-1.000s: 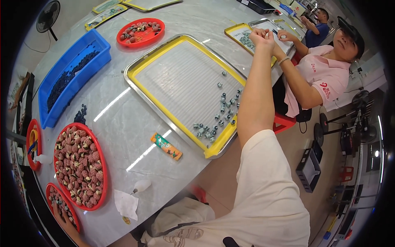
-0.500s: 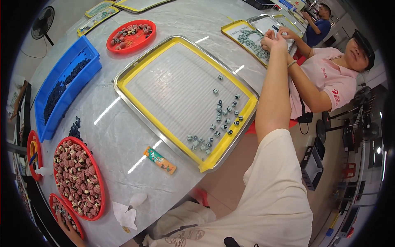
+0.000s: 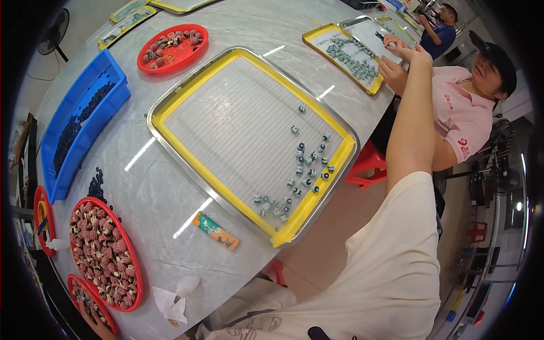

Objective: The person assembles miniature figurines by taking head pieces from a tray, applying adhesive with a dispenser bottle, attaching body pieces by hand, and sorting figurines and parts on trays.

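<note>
My right arm stretches to the upper right, its hand point(image 3: 409, 52) close to a co-worker's hand point(image 3: 392, 73). My right fingers look curled together; anything inside them is too small to make out. At the lower left my left hand point(image 3: 94, 318) reaches into a small red tray point(image 3: 115, 324) of mixed pinkish and grey pieces. Its visible fingers are extended and apart. Between the hands lies a large metal tray point(image 3: 205, 191) with a yellow border, holding several small grey-blue and dark pieces point(image 3: 300, 161) toward its right side.
A round red tray point(image 3: 139, 286) is heaped with knobbly pink pieces. Beyond it stand a blue bin point(image 3: 116, 93) of small dark pieces and another red tray point(image 3: 195, 55). An orange-green packet point(image 3: 216, 230), a white squeeze bottle point(image 3: 187, 285) and a paper point(image 3: 165, 303) lie near the table edge.
My right hand has moved right, away from over the yellow-edged tray of grey pieces. The co-worker has shifted, exposing a red stool. The view has turned slightly; my left hand stays in the small tray.
</note>
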Demonstrator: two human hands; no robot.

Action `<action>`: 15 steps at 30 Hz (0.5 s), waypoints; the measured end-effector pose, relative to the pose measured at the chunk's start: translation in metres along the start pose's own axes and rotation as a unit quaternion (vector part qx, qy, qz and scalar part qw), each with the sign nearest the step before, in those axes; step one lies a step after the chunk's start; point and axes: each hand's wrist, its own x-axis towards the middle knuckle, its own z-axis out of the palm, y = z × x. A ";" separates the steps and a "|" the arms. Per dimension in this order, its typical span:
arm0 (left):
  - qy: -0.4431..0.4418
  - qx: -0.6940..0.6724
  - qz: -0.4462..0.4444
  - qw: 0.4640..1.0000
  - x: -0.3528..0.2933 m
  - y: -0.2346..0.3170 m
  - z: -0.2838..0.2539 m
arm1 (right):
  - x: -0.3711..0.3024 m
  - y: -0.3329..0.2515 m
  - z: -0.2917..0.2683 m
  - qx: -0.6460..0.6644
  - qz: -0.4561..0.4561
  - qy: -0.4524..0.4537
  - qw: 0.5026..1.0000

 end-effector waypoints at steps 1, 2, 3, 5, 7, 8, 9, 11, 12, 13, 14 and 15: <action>-0.002 -0.001 0.000 1.000 0.000 0.000 0.001 | -0.007 0.001 0.000 -0.001 -0.002 0.000 1.000; -0.006 0.021 0.016 1.000 0.001 0.001 0.000 | -0.015 0.003 -0.002 0.050 -0.009 0.016 0.999; -0.010 0.043 0.032 0.999 0.002 0.001 0.001 | -0.018 0.003 -0.002 0.102 -0.016 0.031 0.994; -0.007 0.034 0.051 0.998 0.003 -0.007 0.001 | -0.002 -0.008 0.003 0.098 -0.018 0.052 0.994; -0.003 0.027 0.069 0.997 0.006 -0.013 0.000 | 0.019 -0.021 0.005 0.094 -0.019 0.075 0.993; -0.011 0.042 0.085 0.995 0.006 -0.014 -0.001 | 0.024 -0.022 0.003 0.017 -0.060 0.059 0.996; -0.019 0.056 0.101 0.993 0.007 -0.015 -0.001 | 0.029 -0.022 0.003 -0.060 -0.100 0.042 0.992; -0.012 0.052 0.093 0.994 0.008 -0.017 0.001 | 0.014 -0.018 0.000 -0.191 -0.119 0.030 0.974; -0.004 0.049 0.086 0.995 0.008 -0.018 0.002 | 0.006 -0.013 -0.001 -0.317 -0.136 0.017 0.938; -0.005 0.049 0.085 0.995 0.008 -0.019 0.000 | 0.014 -0.015 0.000 -0.319 -0.135 0.017 0.938; -0.011 0.061 0.100 0.993 0.009 -0.021 -0.001 | 0.020 -0.019 0.003 -0.377 -0.138 0.028 0.916; -0.016 0.073 0.115 0.990 0.010 -0.022 -0.002 | 0.025 -0.022 0.006 -0.433 -0.140 0.038 0.890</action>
